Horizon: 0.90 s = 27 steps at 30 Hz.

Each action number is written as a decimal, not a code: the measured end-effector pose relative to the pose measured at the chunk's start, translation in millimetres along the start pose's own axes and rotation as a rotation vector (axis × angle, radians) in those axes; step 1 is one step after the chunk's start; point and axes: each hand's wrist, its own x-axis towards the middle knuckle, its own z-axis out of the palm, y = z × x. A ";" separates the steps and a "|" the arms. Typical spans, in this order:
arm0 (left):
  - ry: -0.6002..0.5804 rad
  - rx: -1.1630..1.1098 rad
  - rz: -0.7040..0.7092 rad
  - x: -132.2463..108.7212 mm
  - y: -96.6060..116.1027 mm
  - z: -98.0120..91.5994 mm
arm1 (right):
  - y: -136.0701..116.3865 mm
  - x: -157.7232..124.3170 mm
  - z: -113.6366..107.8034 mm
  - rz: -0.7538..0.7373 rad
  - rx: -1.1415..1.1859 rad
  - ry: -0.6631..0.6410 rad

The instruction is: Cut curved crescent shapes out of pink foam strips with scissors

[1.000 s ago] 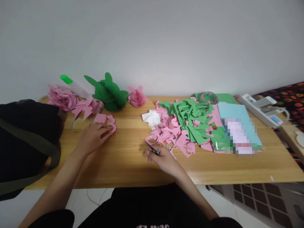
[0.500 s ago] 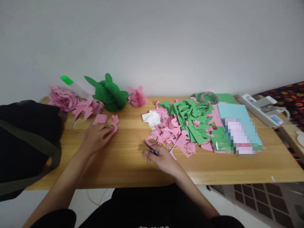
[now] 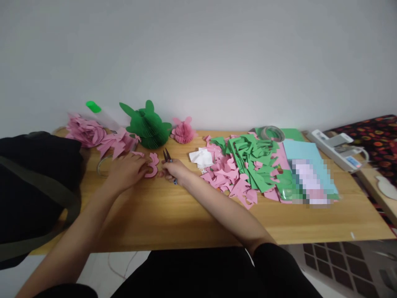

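Observation:
My left hand (image 3: 125,170) lies on the wooden table (image 3: 173,211), fingers bent down onto a pink paper cutout (image 3: 152,164). My right hand (image 3: 174,169) has come across beside it, closed round small dark scissors (image 3: 167,156) whose blades stick up past the fingers. The two hands are almost touching at the cutout. A pile of pink cut shapes (image 3: 116,140) lies just behind my left hand.
A green honeycomb paper figure (image 3: 148,125) and a small pink one (image 3: 182,130) stand at the back. A heap of pink and green scraps (image 3: 242,165), a tape roll (image 3: 272,133), blue sheets (image 3: 305,159) and white tissue (image 3: 201,157) lie right. A black bag (image 3: 34,186) sits at left.
My right hand has moved left with the scissors, from the edge of the scrap heap to the pink cutout by my left hand. The view has shifted slightly.

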 end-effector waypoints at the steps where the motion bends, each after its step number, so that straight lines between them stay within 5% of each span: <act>1: -0.013 0.011 0.003 2.2 -0.6 0.4 | -0.2 2.6 1.6 0.006 0.005 -0.001; 27: -0.077 0.033 -0.010 8.7 -6.4 2.2 | 5.0 -0.1 3.3 0.071 0.090 -0.027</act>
